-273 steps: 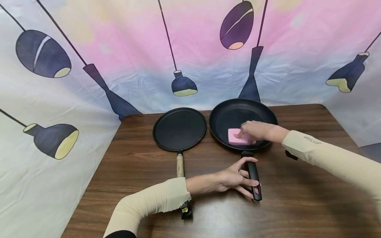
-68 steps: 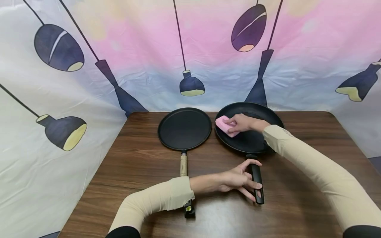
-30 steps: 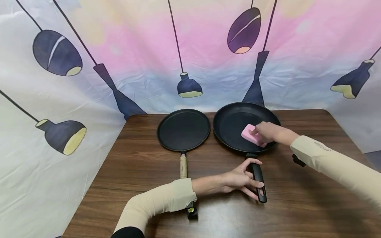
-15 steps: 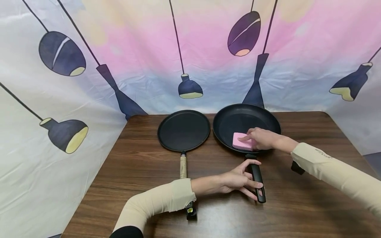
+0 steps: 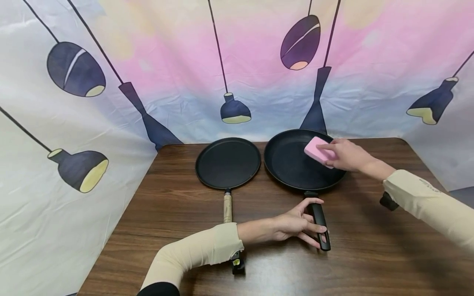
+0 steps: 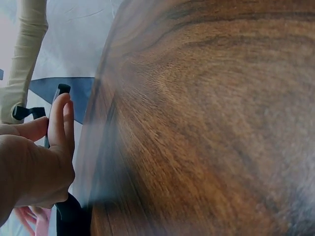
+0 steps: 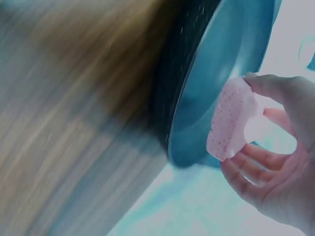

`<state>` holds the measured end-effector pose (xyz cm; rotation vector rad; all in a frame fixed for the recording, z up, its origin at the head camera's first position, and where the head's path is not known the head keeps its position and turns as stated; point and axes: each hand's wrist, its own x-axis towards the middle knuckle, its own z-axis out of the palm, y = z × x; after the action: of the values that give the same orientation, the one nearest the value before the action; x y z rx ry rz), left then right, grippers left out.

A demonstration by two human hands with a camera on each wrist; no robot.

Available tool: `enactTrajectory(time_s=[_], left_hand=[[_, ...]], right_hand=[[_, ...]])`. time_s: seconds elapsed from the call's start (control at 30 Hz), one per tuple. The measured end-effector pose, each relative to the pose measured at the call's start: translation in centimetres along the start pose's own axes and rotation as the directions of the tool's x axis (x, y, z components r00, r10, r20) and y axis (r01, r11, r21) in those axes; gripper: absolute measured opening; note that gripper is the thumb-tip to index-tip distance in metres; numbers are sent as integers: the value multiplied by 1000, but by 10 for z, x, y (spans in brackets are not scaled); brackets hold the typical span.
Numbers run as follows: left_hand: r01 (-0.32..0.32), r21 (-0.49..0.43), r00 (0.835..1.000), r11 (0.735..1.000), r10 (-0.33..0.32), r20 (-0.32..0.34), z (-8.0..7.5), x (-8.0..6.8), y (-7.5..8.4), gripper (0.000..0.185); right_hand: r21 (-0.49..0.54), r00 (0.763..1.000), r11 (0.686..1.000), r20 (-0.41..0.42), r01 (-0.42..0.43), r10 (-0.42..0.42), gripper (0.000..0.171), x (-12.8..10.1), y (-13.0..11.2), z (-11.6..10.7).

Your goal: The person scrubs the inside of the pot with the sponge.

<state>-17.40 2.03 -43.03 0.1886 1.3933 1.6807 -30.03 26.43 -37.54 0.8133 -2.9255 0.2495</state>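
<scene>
A deep black frying pan (image 5: 292, 164) stands at the back right of the table, its black handle (image 5: 319, 220) toward me. My left hand (image 5: 290, 224) holds that handle between thumb and fingers; in the left wrist view the same hand (image 6: 37, 164) pinches it. My right hand (image 5: 348, 155) grips a pink sponge (image 5: 317, 151) over the right side of the pan. The right wrist view shows the porous sponge (image 7: 229, 120) pinched between thumb and fingers, beside the pan's wall (image 7: 197, 103). Whether the sponge touches the pan here, I cannot tell.
Left of the frying pan lies a flat black pan (image 5: 228, 162) with a wooden handle (image 5: 227, 207), partly covered by my left sleeve. Both sit on a brown wooden table (image 5: 177, 197). A cloth backdrop (image 5: 166, 61) printed with lamps hangs behind the table's far edge.
My right hand has carried the sponge over several parts of the pan, lately from its near side up toward the right rim. The left hand has stayed on the handle.
</scene>
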Motion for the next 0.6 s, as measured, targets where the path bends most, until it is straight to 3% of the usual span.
enactTrajectory(time_s=[0.17, 0.33, 0.6], left_hand=[[12, 12, 1000, 1000, -12, 15, -2, 0, 2, 72], [24, 27, 999, 999, -25, 21, -4, 0, 5, 73], [25, 22, 1000, 999, -25, -6, -3, 0, 7, 73]], right_hand=[[-26, 994, 993, 0, -113, 113, 58, -9, 23, -18], [-30, 970, 971, 49, -239, 240, 62, -20, 46, -29], [-37, 952, 956, 88, -289, 292, 58, -39, 79, -16]])
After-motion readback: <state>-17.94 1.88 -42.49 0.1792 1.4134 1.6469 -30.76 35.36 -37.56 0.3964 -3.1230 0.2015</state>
